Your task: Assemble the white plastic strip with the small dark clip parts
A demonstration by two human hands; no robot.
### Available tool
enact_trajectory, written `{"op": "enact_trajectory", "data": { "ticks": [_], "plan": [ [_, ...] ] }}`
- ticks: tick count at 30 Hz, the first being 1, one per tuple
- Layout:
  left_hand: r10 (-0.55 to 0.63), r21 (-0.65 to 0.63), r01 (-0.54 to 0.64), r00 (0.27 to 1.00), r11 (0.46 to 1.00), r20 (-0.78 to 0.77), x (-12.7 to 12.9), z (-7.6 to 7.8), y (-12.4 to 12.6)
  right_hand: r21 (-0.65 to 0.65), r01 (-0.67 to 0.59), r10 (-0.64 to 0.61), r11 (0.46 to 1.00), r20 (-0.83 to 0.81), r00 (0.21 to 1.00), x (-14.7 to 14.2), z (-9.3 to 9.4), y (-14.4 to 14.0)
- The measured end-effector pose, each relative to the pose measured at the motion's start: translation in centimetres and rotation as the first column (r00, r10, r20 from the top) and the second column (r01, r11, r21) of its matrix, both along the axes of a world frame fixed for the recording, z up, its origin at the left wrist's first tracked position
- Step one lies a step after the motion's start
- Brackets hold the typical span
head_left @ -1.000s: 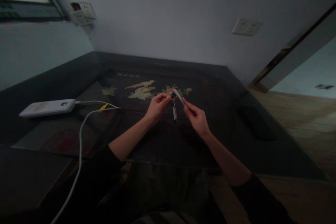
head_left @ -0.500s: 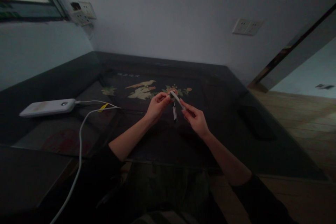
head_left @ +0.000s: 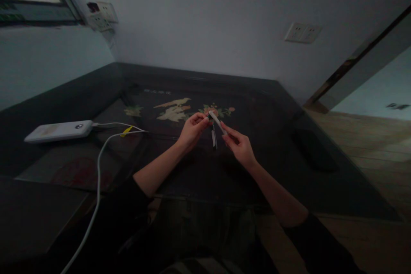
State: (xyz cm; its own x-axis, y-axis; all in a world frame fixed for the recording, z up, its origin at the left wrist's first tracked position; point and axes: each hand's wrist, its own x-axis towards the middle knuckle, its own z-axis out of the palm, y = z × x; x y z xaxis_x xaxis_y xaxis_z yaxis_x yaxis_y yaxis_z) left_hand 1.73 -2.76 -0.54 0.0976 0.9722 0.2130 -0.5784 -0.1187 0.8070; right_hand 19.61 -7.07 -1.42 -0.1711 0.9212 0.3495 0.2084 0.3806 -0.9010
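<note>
White and slim, a small stick is pinched between both hands above the dark table. Its long axis slants from upper left down to lower right: the upper end sits at the fingertips of the left hand, the lower end in the fingers of the right hand. Both hands are closed in a fingertip grip on it, so neither is nearer; they meet at the stick from opposite sides. A dark strap-like piece hangs down just under the stick, between the two hands; whether it is joined to the stick is too dim to tell.

Both forearms reach forward from dark sleeves and converge, wrists held above the tabletop, the left palm turned inward, the right hand tilted up toward the stick.

Beyond the hands lies a painted panel of birds and flowers on the table. Well off to the left of the left hand rests a white power bank, with a white cable running from it toward the person. On the wall beyond the right hand is a double socket.
</note>
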Motion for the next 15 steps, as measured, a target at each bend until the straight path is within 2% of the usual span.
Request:
{"op": "enact_trajectory", "data": {
  "ticks": [8,15],
  "plan": [
    [0.02,0.011,-0.02,1.0,1.0,0.008,-0.23,-0.09,0.07,-0.073,-0.123,0.116,0.99,-0.089,0.989,-0.33,-0.23,-0.23],
    [0.003,0.009,-0.003,1.0,1.0,0.0,-0.14,0.04,0.05,-0.047,-0.039,0.036,0.998,-0.07,0.997,-0.23,-0.23,0.06]
  ]
}}
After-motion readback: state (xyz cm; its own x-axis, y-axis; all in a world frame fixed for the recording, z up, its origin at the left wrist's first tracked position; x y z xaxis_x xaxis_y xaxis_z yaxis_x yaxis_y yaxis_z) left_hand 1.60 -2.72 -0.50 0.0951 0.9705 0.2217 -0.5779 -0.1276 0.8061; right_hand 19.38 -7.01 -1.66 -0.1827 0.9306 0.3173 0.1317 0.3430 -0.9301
